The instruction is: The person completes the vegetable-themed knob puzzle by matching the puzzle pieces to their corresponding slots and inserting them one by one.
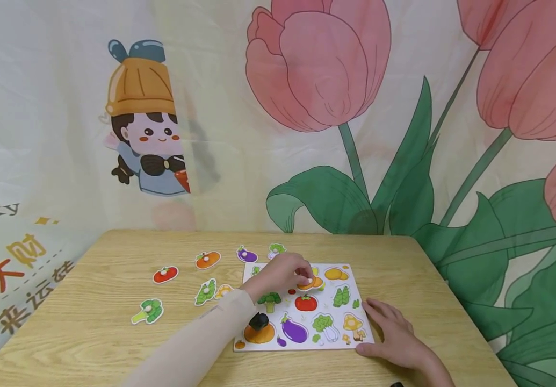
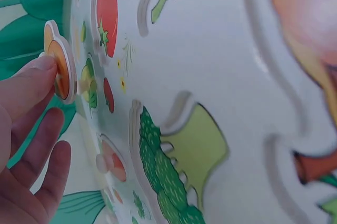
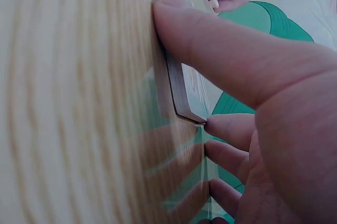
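Note:
My left hand (image 1: 284, 271) pinches an orange two-lobed puzzle piece (image 2: 63, 69) by its small knob, thumb and finger together. The piece is tilted on edge in the left wrist view, above the far part of a white vegetable puzzle board (image 1: 325, 301). Close to it on the board is a yellow-orange two-lobed picture (image 1: 337, 274). My right hand (image 1: 396, 338) rests at the board's right side. In the right wrist view its thumb (image 3: 200, 34) lies along one edge and the other fingers are spread around the corner.
Loose knobbed pieces lie left of and behind the board: broccoli (image 1: 147, 311), tomato (image 1: 165, 274), pumpkin (image 1: 208, 260), eggplant (image 1: 246, 254), cabbage (image 1: 276, 250), peas (image 1: 206, 292) and a partly covered mushroom (image 1: 223, 291). A printed curtain (image 1: 229, 177) hangs behind the wooden table (image 1: 103, 322).

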Available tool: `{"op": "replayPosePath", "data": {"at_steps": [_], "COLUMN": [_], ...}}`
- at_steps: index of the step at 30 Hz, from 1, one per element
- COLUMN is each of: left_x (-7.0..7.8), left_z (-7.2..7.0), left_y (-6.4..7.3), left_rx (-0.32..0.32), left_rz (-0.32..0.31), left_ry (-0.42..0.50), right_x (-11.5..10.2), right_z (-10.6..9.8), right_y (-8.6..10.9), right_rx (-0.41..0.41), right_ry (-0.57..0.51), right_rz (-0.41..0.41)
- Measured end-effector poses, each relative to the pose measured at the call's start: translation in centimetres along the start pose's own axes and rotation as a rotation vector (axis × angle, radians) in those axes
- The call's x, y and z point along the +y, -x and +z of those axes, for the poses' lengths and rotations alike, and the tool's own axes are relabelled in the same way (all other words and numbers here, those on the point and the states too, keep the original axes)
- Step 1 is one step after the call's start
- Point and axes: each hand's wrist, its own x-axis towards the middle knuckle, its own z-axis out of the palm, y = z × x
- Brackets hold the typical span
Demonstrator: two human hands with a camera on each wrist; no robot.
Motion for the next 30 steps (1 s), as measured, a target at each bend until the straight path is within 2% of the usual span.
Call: {"op": "replayPosePath", "data": {"at_steps": [6,10,20,30], "left_x": [0.3,0.6,1.5,1.7], "left_z": [0.6,1.1,1.6,2.2], "left_y": [-1.5,-2.4,-3.8,-5.6], "left_rx": [-0.005,-0.005,0.001,0.027], "left_rz": [-0.007,-0.011,-0.013,0.033], "left_ry": [0.006,-0.031,-0.068,-0.132], "right_x": [0.0,0.0,-0.2,0.0], "right_z": [0.2,0.2,0.3,0.3], "right_y": [0.0,-0.1,-0.1,-0.2], "right_rx": [-0.005,-0.004,-0.012,-0.009], "right_ry": [0.007,0.006,0.005,-0.010], "right_rz": [0.010,0.008,0.003,0.016]}}
